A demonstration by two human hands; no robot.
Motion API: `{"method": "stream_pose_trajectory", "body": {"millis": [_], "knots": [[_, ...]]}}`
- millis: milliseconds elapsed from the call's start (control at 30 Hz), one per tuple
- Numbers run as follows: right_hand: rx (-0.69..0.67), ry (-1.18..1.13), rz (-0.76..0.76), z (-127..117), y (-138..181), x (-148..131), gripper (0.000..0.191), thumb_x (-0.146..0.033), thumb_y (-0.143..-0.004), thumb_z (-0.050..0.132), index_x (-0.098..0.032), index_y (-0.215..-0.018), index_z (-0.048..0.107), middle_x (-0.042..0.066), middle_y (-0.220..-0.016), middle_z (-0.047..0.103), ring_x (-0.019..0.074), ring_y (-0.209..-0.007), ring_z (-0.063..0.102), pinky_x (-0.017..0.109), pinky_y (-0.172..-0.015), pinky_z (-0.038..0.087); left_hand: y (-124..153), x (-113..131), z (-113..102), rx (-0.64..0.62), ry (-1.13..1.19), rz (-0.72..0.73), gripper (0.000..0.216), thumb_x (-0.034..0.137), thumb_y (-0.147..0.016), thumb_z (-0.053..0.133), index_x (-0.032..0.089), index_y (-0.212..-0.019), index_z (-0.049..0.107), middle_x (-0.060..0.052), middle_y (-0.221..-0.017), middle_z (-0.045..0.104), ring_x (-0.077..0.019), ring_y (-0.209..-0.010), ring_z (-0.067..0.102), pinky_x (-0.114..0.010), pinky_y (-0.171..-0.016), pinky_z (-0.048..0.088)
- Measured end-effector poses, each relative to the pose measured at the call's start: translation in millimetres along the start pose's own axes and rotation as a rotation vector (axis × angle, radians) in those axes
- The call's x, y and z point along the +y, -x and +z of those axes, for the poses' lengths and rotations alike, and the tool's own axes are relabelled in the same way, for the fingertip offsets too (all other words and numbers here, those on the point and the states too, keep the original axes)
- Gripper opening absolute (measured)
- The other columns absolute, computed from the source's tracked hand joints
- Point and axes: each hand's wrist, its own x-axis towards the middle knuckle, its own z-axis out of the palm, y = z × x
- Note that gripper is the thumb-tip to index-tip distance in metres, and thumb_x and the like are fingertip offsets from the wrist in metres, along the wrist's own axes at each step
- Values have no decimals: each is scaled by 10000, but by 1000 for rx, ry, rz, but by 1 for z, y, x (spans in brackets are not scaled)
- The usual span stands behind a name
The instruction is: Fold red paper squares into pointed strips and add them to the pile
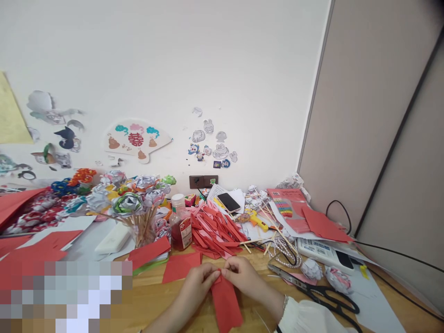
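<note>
A strip of red paper [226, 305] hangs down from my fingers toward the table's front edge. My left hand [201, 281] pinches its top end between thumb and fingers. Right beside it, my right hand [244, 277] pinches the same end, the fingertips of both hands nearly meeting. Just left of the hands, a flat red paper piece [182, 267] lies on the wood. Behind them sits a pile of cut red and pink paper strips [215, 229]. Black-handled scissors [314, 291] lie to the right, near my right forearm.
A bottle of red liquid [181, 226] and a holder of wooden sticks [141, 231] stand at the back left, near paper flowers [126, 203]. Farther back are a phone [229, 202] and a yellow glue gun [258, 221]. Bead strings [286, 254] and crumpled paper balls [311, 268] lie at right.
</note>
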Motion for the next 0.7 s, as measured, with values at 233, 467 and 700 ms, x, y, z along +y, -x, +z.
{"method": "stream_pose_trajectory", "body": {"millis": [233, 467, 700], "knots": [[-15, 46, 17, -2, 1, -3, 170, -276, -741, 547, -155, -624, 523, -42, -578, 440, 101, -563, 392, 212, -519, 282, -1, -4, 3, -111, 159, -109, 513, 700, -617, 527, 196, -588, 436, 56, -495, 444, -123, -404, 465, -233, -415, 339], [-66, 87, 32, -9, 2, -10, 138, -222, -730, 556, -146, -616, 552, -40, -581, 455, 103, -578, 400, 206, -524, 279, -2, -2, 0, -144, 245, -88, 589, 769, -562, 551, 186, -581, 470, 52, -504, 448, -120, -424, 474, -242, -429, 382], [-87, 48, 56, -12, 2, -8, 124, -238, -722, 583, -146, -640, 567, -46, -581, 464, 100, -573, 407, 204, -525, 287, -2, -4, 1, -149, 253, -96, 571, 744, -592, 561, 179, -596, 483, 45, -510, 465, -128, -431, 488, -251, -445, 393]]}}
